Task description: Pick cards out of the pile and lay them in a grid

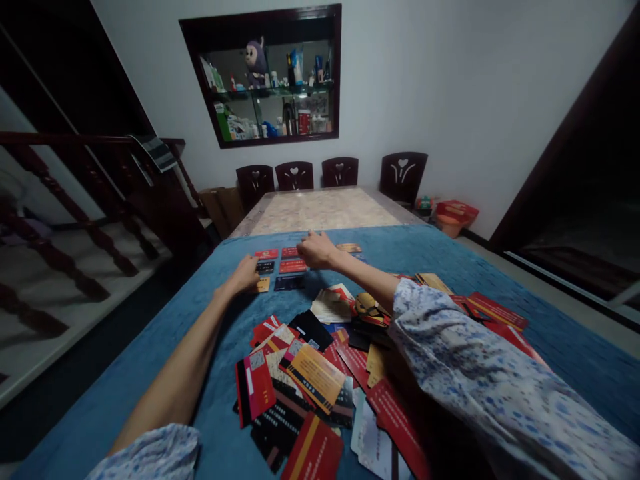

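Note:
Both my arms reach far over a blue cloth on a long table. My left hand rests flat beside a small grid of cards laid out in rows, red, black and tan, with its fingers touching the left ones. My right hand hovers over the grid's far right edge, knuckles bent, fingertips pinched at a card I cannot make out. Close to me lies a loose heap of cards, red, black, orange and white, overlapping.
Beyond the cloth the bare marble tabletop runs to several dark chairs at the wall. A wall niche holds bottles and a plush toy. A wooden stair rail stands left. More red cards lie to the right.

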Action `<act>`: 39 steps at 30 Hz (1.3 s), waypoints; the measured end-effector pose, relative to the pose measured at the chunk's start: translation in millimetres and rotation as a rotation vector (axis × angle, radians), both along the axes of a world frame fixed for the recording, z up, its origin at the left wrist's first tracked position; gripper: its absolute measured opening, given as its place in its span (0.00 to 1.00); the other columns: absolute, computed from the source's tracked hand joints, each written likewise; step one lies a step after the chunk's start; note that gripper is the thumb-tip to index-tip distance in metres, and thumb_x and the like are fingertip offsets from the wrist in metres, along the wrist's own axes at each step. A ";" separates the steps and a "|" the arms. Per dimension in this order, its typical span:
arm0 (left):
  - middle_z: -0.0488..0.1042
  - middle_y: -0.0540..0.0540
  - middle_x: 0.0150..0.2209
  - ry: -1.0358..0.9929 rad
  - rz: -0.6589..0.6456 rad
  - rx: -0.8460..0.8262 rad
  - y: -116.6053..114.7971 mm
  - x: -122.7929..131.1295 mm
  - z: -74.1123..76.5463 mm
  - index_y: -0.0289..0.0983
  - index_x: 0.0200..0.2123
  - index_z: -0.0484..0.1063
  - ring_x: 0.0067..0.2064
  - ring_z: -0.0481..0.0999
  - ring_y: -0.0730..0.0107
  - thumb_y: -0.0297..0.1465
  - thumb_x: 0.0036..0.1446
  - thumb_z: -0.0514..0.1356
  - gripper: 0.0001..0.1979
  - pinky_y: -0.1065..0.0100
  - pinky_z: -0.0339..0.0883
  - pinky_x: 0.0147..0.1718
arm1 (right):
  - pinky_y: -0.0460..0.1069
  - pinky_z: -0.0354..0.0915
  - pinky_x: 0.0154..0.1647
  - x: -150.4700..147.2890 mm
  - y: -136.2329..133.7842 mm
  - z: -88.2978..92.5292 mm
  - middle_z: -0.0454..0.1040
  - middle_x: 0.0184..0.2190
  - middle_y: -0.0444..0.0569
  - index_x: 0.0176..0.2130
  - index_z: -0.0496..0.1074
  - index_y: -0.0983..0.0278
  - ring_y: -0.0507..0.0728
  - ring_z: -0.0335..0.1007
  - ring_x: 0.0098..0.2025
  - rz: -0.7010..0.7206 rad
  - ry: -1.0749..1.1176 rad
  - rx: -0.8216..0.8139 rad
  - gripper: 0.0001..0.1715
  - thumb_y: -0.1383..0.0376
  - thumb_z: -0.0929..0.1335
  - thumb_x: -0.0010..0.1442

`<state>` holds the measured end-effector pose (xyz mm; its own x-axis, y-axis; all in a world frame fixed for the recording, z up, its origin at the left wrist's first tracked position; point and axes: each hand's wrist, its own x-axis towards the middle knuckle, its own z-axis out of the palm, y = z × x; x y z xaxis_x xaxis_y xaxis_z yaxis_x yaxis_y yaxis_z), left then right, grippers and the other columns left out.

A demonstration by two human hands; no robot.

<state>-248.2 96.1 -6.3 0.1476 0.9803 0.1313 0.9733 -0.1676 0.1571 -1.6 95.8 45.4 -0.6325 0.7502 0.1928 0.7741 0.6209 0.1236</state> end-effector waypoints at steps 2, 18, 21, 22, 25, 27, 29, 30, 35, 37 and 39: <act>0.74 0.42 0.45 0.010 -0.017 0.046 -4.5 10.7 0.1 0.34 0.48 0.71 0.51 0.72 0.60 0.21 0.45 0.57 0.24 0.69 0.65 0.53 | 0.55 0.59 0.46 14.9 -6.7 0.2 0.76 0.46 0.57 0.42 0.77 0.62 0.65 0.63 0.53 -0.013 -0.006 -0.002 0.15 0.67 0.62 0.62; 0.67 0.37 0.52 -0.053 -0.327 0.110 -44.6 102.8 8.6 0.32 0.46 0.72 0.56 0.68 0.56 0.19 0.50 0.56 0.18 0.60 0.62 0.59 | 0.52 0.55 0.40 128.7 -59.2 -19.4 0.76 0.46 0.56 0.39 0.76 0.60 0.62 0.63 0.49 -0.171 -0.005 0.018 0.12 0.64 0.63 0.65; 0.67 0.38 0.51 -0.046 -0.393 0.108 -54.6 120.7 12.8 0.33 0.47 0.72 0.55 0.68 0.58 0.18 0.50 0.56 0.19 0.61 0.63 0.59 | 0.52 0.55 0.40 144.7 -68.4 -24.1 0.76 0.44 0.55 0.38 0.76 0.59 0.61 0.63 0.49 -0.191 -0.012 0.008 0.12 0.65 0.63 0.64; 0.67 0.38 0.52 -0.047 -0.420 0.114 -58.1 126.8 13.9 0.33 0.47 0.72 0.55 0.68 0.58 0.19 0.50 0.55 0.20 0.60 0.63 0.59 | 0.52 0.55 0.39 149.1 -71.8 -25.3 0.76 0.43 0.55 0.38 0.76 0.59 0.61 0.63 0.49 -0.200 -0.017 0.005 0.12 0.66 0.63 0.64; 0.67 0.38 0.51 -0.053 -0.497 0.119 -68.1 145.2 16.3 0.32 0.47 0.72 0.55 0.68 0.58 0.19 0.51 0.56 0.19 0.60 0.63 0.58 | 0.53 0.55 0.40 159.6 -82.7 -28.4 0.76 0.43 0.57 0.39 0.76 0.59 0.62 0.63 0.48 -0.213 -0.028 -0.022 0.12 0.65 0.63 0.64; 0.67 0.37 0.52 -0.057 -0.557 0.113 -73.3 157.6 16.7 0.32 0.48 0.71 0.54 0.67 0.58 0.20 0.51 0.56 0.19 0.59 0.64 0.57 | 0.53 0.56 0.40 165.0 -89.3 -30.0 0.76 0.42 0.58 0.39 0.77 0.59 0.62 0.63 0.48 -0.217 -0.028 -0.039 0.13 0.64 0.62 0.65; 0.66 0.37 0.52 -0.036 -0.596 0.111 -76.6 169.9 16.2 0.32 0.46 0.72 0.54 0.67 0.57 0.22 0.52 0.56 0.17 0.59 0.65 0.56 | 0.53 0.57 0.40 170.1 -93.9 -31.8 0.76 0.42 0.58 0.40 0.77 0.58 0.62 0.63 0.47 -0.212 -0.022 -0.043 0.14 0.63 0.62 0.66; 0.66 0.37 0.52 -0.020 -0.614 0.112 -77.7 176.2 15.8 0.33 0.46 0.72 0.55 0.67 0.57 0.23 0.52 0.57 0.16 0.59 0.65 0.56 | 0.53 0.57 0.41 172.8 -95.1 -32.8 0.76 0.42 0.57 0.40 0.77 0.58 0.62 0.64 0.47 -0.210 -0.019 -0.044 0.14 0.62 0.62 0.66; 0.67 0.36 0.52 0.058 -0.681 0.038 -81.7 209.5 15.2 0.33 0.46 0.72 0.53 0.67 0.55 0.24 0.52 0.57 0.16 0.57 0.67 0.54 | 0.52 0.58 0.40 188.2 -92.6 -35.8 0.76 0.43 0.56 0.38 0.77 0.57 0.61 0.65 0.48 -0.252 -0.020 -0.070 0.10 0.65 0.65 0.63; 0.68 0.36 0.53 0.080 -0.688 0.004 -84.0 223.1 15.5 0.33 0.46 0.71 0.54 0.67 0.54 0.23 0.54 0.56 0.16 0.56 0.66 0.54 | 0.52 0.59 0.40 194.5 -90.4 -34.7 0.76 0.44 0.56 0.39 0.78 0.56 0.61 0.65 0.48 -0.284 -0.028 -0.093 0.10 0.64 0.66 0.62; 0.68 0.37 0.55 0.114 -0.701 -0.036 -86.6 235.2 15.1 0.34 0.49 0.70 0.55 0.66 0.53 0.23 0.53 0.57 0.19 0.54 0.66 0.54 | 0.52 0.60 0.40 200.3 -89.7 -32.5 0.76 0.45 0.55 0.41 0.78 0.56 0.61 0.66 0.49 -0.312 -0.038 -0.123 0.10 0.63 0.67 0.62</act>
<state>-12.9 9.6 8.8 0.7560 0.6530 0.0466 0.6489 -0.7569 0.0778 198.8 6.1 12.9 -0.3740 0.9248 0.0696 0.9254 0.3671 0.0945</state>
